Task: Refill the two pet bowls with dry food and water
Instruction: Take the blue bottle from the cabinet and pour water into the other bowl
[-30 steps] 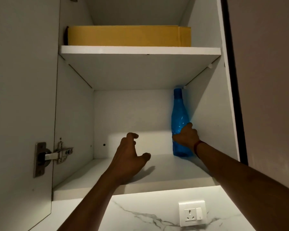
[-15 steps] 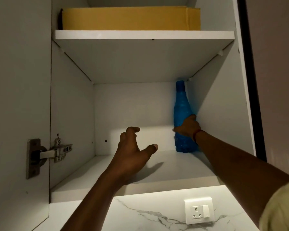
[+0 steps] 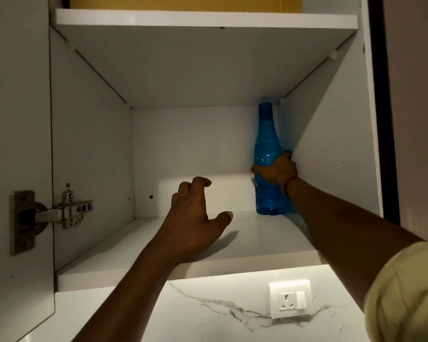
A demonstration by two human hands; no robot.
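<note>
A tall blue plastic bottle [image 3: 267, 141] stands upright in the back right corner of the lower shelf [image 3: 139, 243] of an open wall cabinet. My right hand [image 3: 277, 170] is wrapped around the bottle's middle, thumb in front. My left hand [image 3: 195, 218] hovers over the shelf's centre with fingers curled and thumb spread, holding nothing. No pet bowls or dry food are in view.
The cabinet door [image 3: 15, 144] stands open at the left on a metal hinge [image 3: 67, 213]. An upper shelf [image 3: 205, 19] carries a yellow box [image 3: 183, 2]. Below the cabinet is a marble-patterned wall with a white socket [image 3: 290, 302].
The view has moved closer and tilted lower into the cabinet. My right hand has closed more fully around the bottle's middle. My left hand stays over the shelf.
</note>
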